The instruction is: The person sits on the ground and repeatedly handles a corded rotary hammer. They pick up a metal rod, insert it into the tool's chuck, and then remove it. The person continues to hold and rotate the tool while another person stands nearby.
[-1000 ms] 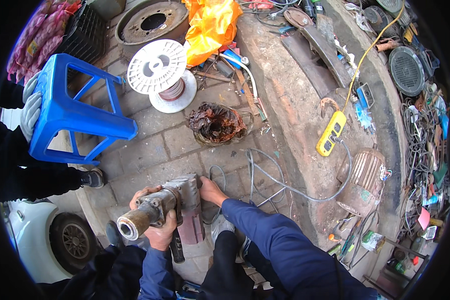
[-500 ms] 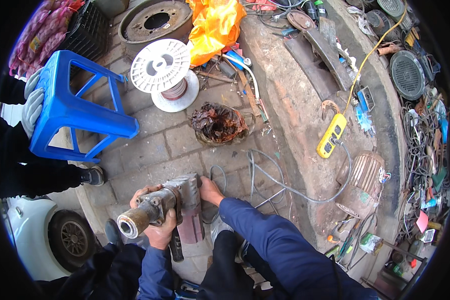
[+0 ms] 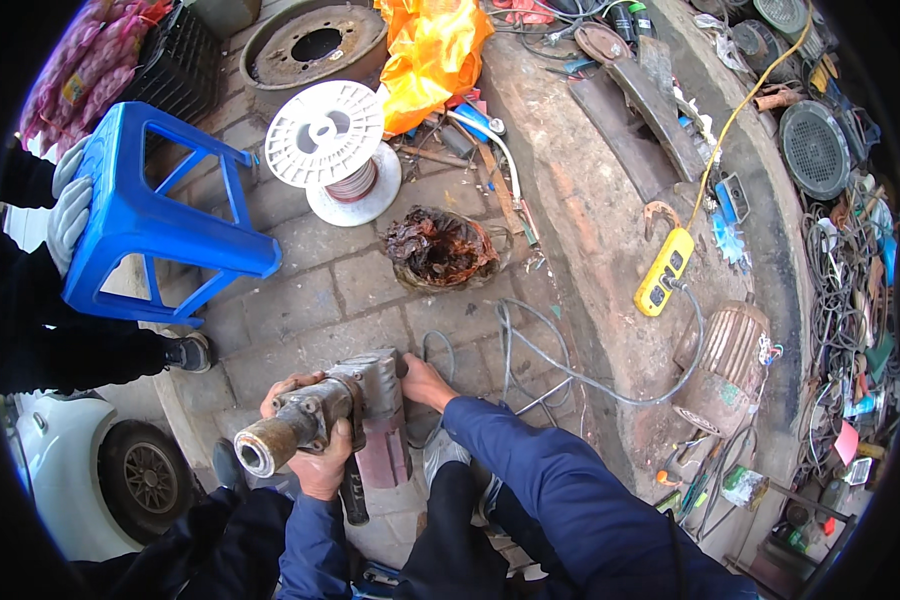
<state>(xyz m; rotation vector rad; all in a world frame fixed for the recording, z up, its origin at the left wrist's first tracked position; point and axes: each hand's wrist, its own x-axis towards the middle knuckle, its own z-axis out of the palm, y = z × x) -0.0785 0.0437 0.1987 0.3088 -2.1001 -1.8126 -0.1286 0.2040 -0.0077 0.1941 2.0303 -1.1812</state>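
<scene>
A heavy grey demolition hammer [image 3: 378, 385] with a worn dull-red lower housing is held across my front. Its round nose points toward the lower left and shows a hexagonal socket with nothing in it. My left hand [image 3: 320, 468] is closed around the front part from underneath, thumb on the near side and fingertips showing on the far side. At the tool's other end, my right hand [image 3: 425, 382] is closed on the rear, its fingers partly hidden by the housing. A black side handle [image 3: 354, 496] hangs down beside my left wrist, with no hand on it.
Paving holds a grey cable loop, a crumpled brown bundle [image 3: 440, 250], a white wire spool [image 3: 326, 135] and a wheel rim [image 3: 315, 45]. At left, a person's gloved hands rest on a blue stool [image 3: 160, 230]. A yellow power strip [image 3: 663, 272] and motor [image 3: 725, 368] lie right.
The whole scene sits very slightly differently in the picture. My hands keep their hold on the demolition hammer, and nothing has been let go or picked up.
</scene>
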